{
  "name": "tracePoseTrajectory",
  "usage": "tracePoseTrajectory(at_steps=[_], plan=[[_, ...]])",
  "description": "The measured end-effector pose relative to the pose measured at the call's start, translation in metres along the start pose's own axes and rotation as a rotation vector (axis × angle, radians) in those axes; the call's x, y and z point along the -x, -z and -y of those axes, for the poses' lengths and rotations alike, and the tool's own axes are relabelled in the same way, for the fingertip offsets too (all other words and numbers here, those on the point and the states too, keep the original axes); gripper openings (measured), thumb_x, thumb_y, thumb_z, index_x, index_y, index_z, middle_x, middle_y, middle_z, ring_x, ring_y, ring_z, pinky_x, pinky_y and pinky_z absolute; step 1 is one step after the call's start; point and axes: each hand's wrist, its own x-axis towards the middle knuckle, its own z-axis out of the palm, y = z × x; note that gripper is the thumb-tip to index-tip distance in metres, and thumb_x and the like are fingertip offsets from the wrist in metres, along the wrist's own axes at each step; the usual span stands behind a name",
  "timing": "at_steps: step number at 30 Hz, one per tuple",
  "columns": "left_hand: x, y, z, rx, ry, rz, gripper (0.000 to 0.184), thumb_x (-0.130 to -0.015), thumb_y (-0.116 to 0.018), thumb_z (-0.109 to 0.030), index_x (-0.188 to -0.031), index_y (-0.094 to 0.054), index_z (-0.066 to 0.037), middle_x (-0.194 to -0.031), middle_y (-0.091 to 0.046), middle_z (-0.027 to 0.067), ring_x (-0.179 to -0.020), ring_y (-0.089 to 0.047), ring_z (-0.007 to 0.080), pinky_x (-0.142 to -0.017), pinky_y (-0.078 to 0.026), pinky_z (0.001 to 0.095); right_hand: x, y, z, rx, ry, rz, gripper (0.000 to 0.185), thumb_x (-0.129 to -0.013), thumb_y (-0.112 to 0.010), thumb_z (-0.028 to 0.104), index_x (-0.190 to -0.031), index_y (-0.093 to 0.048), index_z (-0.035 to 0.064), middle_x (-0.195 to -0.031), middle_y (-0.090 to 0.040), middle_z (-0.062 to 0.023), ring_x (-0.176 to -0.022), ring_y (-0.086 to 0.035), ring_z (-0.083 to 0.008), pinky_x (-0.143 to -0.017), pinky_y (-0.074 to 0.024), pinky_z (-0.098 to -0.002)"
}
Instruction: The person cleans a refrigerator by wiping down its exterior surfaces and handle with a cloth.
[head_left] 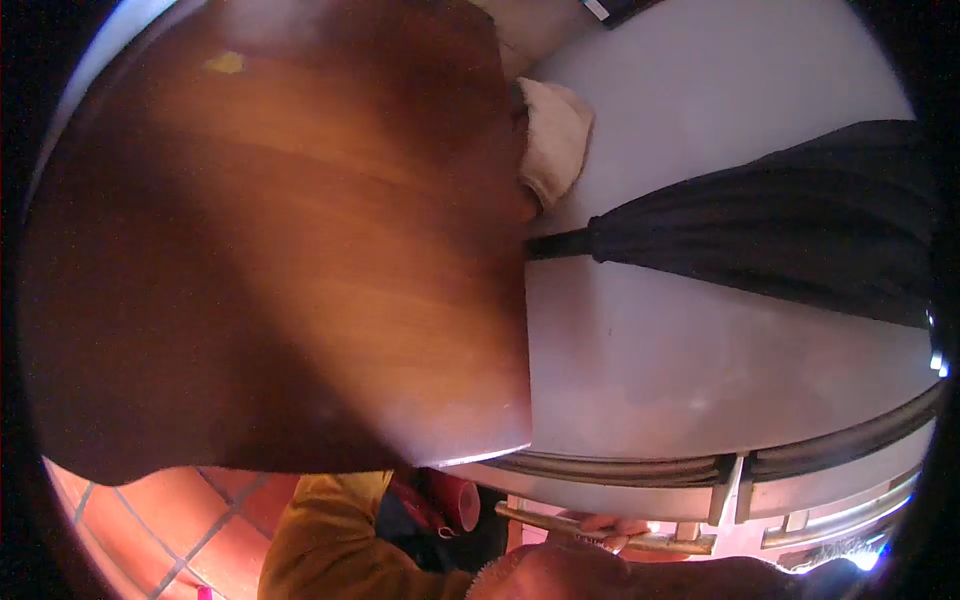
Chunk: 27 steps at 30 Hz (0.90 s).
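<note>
A pale cloth (556,142) lies against the grey surface (690,370), just past the edge of a large brown wooden panel (330,240). My left hand (532,205) seems to hold this cloth; only a dark strip of fingers shows at its lower side, and the panel hides the arm. A folded black umbrella (770,220) lies on the grey surface to the right, its narrow end pointing at the panel. At the bottom, what looks like my right hand (612,528) is beside a metal door handle (660,542). Its fingers are small and partly covered, so their grip is unclear.
The wooden panel blocks most of the left side. Two door tops with dark seals (620,468) line the grey surface's front edge. Below are a mustard-coloured sleeve (330,535), a red container (457,500) and an orange tiled floor (170,520).
</note>
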Motion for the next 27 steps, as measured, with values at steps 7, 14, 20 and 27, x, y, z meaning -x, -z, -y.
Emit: tracePoseTrajectory(at_steps=[7,14,20,27], plan=[[-0.003,-0.006,0.003,-0.028,0.029,-0.006,0.029,-0.091,-0.056,-0.019,-0.118,-0.059,-0.008,-0.113,-0.062,0.0048,-0.102,-0.059,0.0196,-0.09,-0.048,0.0334,0.005,-0.004,-0.005,0.0,-0.036,-0.005,0.056,-0.094,-0.052,0.019,-0.145,-0.031,0.0151,-0.091,-0.051,-0.0086,-0.065,-0.05,-0.0124,-0.057,-0.0474,-0.0256],[-0.004,-0.022,-0.008,-0.044,0.024,0.012,0.029,-0.091,-0.056,-0.019,-0.118,-0.059,-0.008,-0.112,-0.062,0.004,-0.101,-0.059,0.0189,-0.089,-0.048,0.0331,0.004,0.004,-0.019,-0.005,-0.045,-0.016,0.056,-0.094,-0.052,0.02,-0.145,-0.032,0.0147,-0.091,-0.051,-0.0086,-0.065,-0.05,-0.0126,-0.058,-0.0479,-0.0261],[-0.025,-0.016,0.006,-0.034,0.019,0.024,0.029,-0.091,-0.057,-0.019,-0.118,-0.059,-0.008,-0.112,-0.063,0.0033,-0.1,-0.059,0.0182,-0.089,-0.049,0.0328,0.011,0.002,-0.02,-0.025,-0.021,-0.021,0.055,-0.094,-0.052,0.021,-0.145,-0.033,0.0144,-0.091,-0.051,-0.0086,-0.065,-0.05,-0.0128,-0.058,-0.0484,-0.0266],[-0.031,-0.015,0.011,-0.021,0.016,0.049,0.029,-0.09,-0.057,-0.019,-0.118,-0.059,-0.008,-0.111,-0.063,0.0025,-0.099,-0.06,0.0175,-0.088,-0.049,0.0324,0.016,-0.004,-0.015,-0.018,-0.016,-0.02,0.054,-0.094,-0.052,0.021,-0.144,-0.034,0.014,-0.091,-0.051,-0.0085,-0.066,-0.05,-0.0129,-0.059,-0.049,-0.0271]])
